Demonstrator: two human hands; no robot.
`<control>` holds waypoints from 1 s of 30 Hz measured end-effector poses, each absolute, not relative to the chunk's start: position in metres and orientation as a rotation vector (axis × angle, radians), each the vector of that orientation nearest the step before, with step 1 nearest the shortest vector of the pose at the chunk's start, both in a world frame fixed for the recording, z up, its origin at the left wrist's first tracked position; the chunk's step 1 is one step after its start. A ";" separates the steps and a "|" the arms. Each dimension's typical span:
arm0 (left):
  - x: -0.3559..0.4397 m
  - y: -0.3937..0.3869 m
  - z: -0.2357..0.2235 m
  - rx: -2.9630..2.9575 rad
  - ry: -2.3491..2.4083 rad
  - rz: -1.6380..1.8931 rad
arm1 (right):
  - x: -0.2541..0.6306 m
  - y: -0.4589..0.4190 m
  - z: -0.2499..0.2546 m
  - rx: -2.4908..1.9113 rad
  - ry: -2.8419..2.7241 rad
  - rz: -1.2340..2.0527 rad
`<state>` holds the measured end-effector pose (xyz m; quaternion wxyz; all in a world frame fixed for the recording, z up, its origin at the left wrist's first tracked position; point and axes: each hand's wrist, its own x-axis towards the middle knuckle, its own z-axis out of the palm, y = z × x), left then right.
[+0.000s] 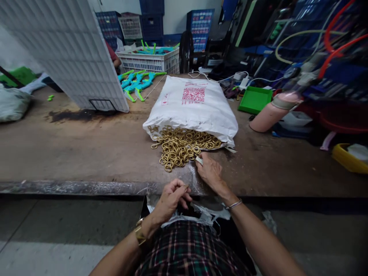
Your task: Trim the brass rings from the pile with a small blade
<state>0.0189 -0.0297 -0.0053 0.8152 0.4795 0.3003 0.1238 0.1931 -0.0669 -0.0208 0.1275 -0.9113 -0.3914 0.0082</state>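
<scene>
A white woven sack (195, 103) with red print lies on its side on the workbench. Brass-coloured metal rings (175, 149) spill from its mouth in a loose heap. My right hand (210, 170) is at the heap's near right edge, fingers bent together, with a small whitish strip (199, 160) at the fingers; whether it is held or wrapped on a finger cannot be told. Closer to me, my left hand (173, 197) hovers by the bench's front edge, thumb and forefinger pinched together. Anything in that pinch is too small to make out.
A pale ribbed panel (94, 57) stands upright at left on a wire foot. Behind it lie teal and green plastic clamps (138, 82) and a white crate (149, 61). At right are a green tray (255, 99), a pink air tool (270, 113) with hoses and a yellow container (349, 159).
</scene>
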 end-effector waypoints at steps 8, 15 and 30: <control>0.013 -0.024 0.001 0.599 0.552 0.222 | 0.188 -0.070 -0.024 -2.613 -1.234 -0.044; 0.011 -0.019 -0.004 0.730 0.609 0.324 | 0.180 -0.076 -0.016 -2.260 -1.152 0.251; 0.007 -0.018 -0.009 1.745 0.529 0.574 | 0.126 -0.091 0.002 -1.311 -0.452 1.368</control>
